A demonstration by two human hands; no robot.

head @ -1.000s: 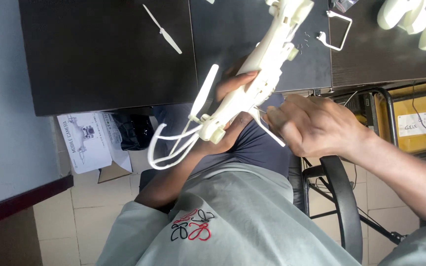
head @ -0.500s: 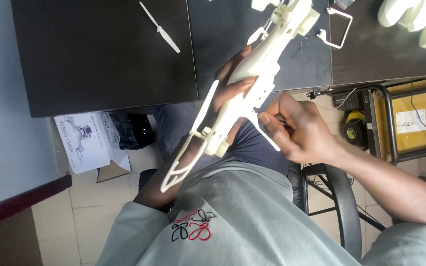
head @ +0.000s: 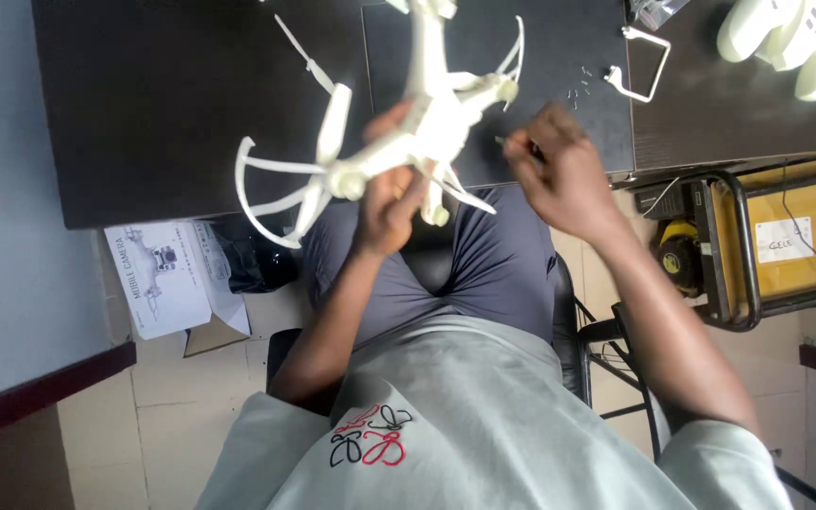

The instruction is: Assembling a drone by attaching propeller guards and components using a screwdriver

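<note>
Fingers of the left hand (head: 391,203) wrap the belly of a white quadcopter drone (head: 399,142), held tilted above the dark tabletop (head: 162,104), its curved propeller guards fanning outward. Just beside it, the right hand (head: 559,175) pinches a small dark tool (head: 512,143).

One white drone (head: 417,142) — one box (head: 167,274) — two hands.

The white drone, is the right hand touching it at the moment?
Apart. In the head view, the right hand sits to the side of the white drone, with dark desk visible between them. The left hand grips the drone's body from below.
</note>
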